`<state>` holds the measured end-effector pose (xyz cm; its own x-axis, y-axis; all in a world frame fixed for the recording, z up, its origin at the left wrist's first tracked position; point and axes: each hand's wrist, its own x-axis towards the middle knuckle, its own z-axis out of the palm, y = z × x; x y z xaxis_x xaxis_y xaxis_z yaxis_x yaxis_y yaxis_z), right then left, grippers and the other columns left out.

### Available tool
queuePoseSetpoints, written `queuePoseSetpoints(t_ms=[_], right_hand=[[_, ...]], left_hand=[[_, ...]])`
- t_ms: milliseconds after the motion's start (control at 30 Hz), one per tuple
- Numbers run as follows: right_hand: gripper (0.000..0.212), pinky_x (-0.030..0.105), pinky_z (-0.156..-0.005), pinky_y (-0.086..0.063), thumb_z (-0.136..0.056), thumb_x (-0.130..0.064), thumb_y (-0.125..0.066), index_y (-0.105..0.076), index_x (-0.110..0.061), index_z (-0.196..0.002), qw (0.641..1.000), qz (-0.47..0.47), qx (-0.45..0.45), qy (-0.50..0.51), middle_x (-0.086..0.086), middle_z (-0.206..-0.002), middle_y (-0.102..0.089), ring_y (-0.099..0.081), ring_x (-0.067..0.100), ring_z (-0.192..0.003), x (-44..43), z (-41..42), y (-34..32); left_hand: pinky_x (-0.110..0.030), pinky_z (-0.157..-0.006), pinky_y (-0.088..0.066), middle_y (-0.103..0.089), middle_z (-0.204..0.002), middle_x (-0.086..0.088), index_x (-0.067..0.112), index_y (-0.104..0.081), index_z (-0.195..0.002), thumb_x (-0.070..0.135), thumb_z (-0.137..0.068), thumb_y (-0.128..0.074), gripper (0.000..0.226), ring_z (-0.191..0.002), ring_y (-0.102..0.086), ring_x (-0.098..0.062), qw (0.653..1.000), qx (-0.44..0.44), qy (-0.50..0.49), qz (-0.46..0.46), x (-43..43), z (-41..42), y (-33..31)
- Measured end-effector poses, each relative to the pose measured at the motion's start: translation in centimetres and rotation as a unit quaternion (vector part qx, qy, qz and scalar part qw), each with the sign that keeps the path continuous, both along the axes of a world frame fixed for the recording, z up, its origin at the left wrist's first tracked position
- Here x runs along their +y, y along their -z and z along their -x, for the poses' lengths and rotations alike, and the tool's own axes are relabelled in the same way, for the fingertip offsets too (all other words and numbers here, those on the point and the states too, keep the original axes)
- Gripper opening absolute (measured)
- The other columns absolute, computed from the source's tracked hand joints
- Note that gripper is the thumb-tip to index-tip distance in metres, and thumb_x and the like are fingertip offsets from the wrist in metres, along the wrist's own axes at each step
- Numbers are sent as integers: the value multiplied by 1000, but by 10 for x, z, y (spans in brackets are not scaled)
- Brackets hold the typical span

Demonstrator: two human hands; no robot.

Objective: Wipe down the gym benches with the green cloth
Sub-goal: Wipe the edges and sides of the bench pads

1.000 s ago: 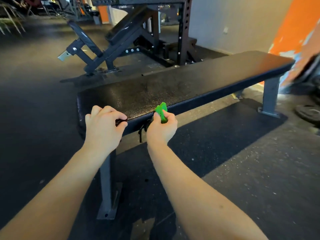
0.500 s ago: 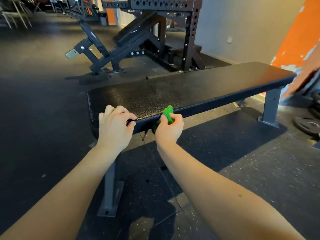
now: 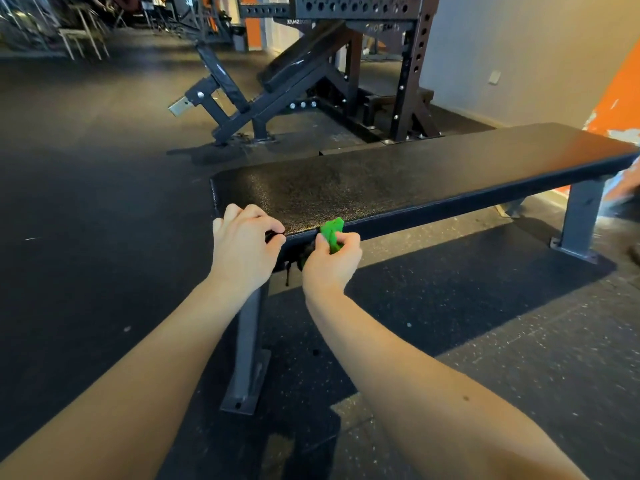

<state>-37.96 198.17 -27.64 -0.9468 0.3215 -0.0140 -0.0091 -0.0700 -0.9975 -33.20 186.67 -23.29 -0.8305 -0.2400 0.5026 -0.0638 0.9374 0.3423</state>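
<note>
Looks like the very start of the wipe on this desk (image 3: 415, 174), going by the pebbly black top with no cloth laid on it yet. Pinching the green cloth (image 3: 332, 232) in the right hand (image 3: 329, 268), all scrunched into a little wad and poking up just over the near edge of the desk, not far from the near left corner. Gripping that same near edge with the left hand (image 3: 242, 251), with fingers curled over right by the corner and thumb tucked against the side, probably just for bracing. Reaching forward and down with both arms, wrists fairly straight, hands just beside each other but not touching. No idea about the dark dangly bit (image 3: 294, 258) hanging below the edge between the hands, too murky to make out. Next up, at a guess: opening the wad out or flattening it under the palm, lifting it onto the top, then sweeping along toward the far right end. Calls for decent downward pressure on a grainy surface like that, plus a firm enough hold to avoid dropping the thing over the edge. Worth hitting the sides and ends too, not only the top. Also spotting an incline bench (image 3: 298, 69) under a rack (image 3: 412, 64) further back across the floor (image 3: 104, 220), well apart from this one, presumably next in line.
</note>
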Motion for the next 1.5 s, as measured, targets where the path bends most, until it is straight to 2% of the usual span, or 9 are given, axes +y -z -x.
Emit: queuePoseSetpoints(t_ms=[100, 267, 500, 767, 967, 1133, 1233, 1333, 1500], right_hand=[[17, 36, -88, -57, -94, -13, -70, -55, -21, -96, 998, -11, 5, -54, 5, -110, -60, -62, 13, -96, 1, -3, 6], [16, 42, -93, -56, -94, -16, -70, -57, -24, -95, 1000, 17, 3, 15, 2, -105, -64, -64, 15, -98, 35, 24, -5], [14, 13, -68, -43, -99, -15, -64, -52, -23, -95, 990, 50, 4, 128, 5, -113, -58, -60, 5, -88, 27, 29, -13], [18, 10, -72, -42, -92, -8, -71, -54, -15, -93, 997, -22, 23, -77, 7, -109, -57, -57, 14, -92, -33, -34, 13], [19, 40, -90, -58, -94, -13, -71, -56, -24, -92, 994, 57, -34, 86, 5, -108, -65, -66, 19, -98, 30, 25, -2], [13, 15, -70, -46, -96, -12, -67, -58, -18, -103, 992, 72, -34, 95, 6, -115, -61, -63, 15, -99, -5, 5, -4], [16, 19, -76, -49, -94, -10, -70, -54, -16, -94, 999, 31, -10, 23, 11, -111, -60, -60, 15, -92, -46, -31, 9], [21, 6, -73, -43, -90, -5, -72, -53, -13, -90, 999, 9, 2, -49, 12, -110, -57, -55, 10, -88, -68, -56, 18], [24, 44, -90, -56, -85, -10, -78, -56, -21, -86, 999, 23, -18, -33, 10, -104, -65, -65, 24, -96, -44, -35, 14]], left_hand=[[-40, -89, -30, -64, -107, 8, 31, -77, -99, 33, -94, -67, 12, -109, -44, -21, 1000, 0, -1, 0, -1, 1, -1], [-43, -95, -30, -64, -108, 8, 31, -77, -97, 34, -94, -68, 10, -111, -43, -21, 1000, 0, 20, -18, -12, -6, -2], [-43, -98, -31, -61, -108, 9, 31, -76, -98, 40, -93, -67, 13, -113, -41, -20, 1000, -6, -7, -26, -30, -19, -2], [-36, -89, -26, -58, -104, 11, 32, -74, -95, 39, -93, -66, 11, -106, -40, -16, 1000, 6, -6, -28, -27, -13, 3], [-38, -98, -29, -59, -105, 11, 30, -75, -100, 38, -93, -68, 13, -111, -42, -17, 998, 19, 3, -54, -36, -25, 5], [-37, -101, -32, -55, -106, 12, 30, -70, -100, 47, -89, -69, 20, -113, -42, -14, 996, 11, -44, -80, -38, -28, 3], [-32, -96, -30, -56, -105, 10, 30, -71, -98, 39, -90, -68, 12, -110, -44, -16, 995, 21, -47, -80, -41, -27, 5], [-33, -93, -30, -56, -103, 9, 30, -72, -95, 34, -91, -66, 8, -108, -44, -19, 995, 24, -54, -79, -44, -27, 6], [-35, -94, -33, -57, -98, 10, 29, -65, -99, 50, -88, -65, 24, -105, -45, -15, 989, 10, -87, -123, -54, -33, 7]])
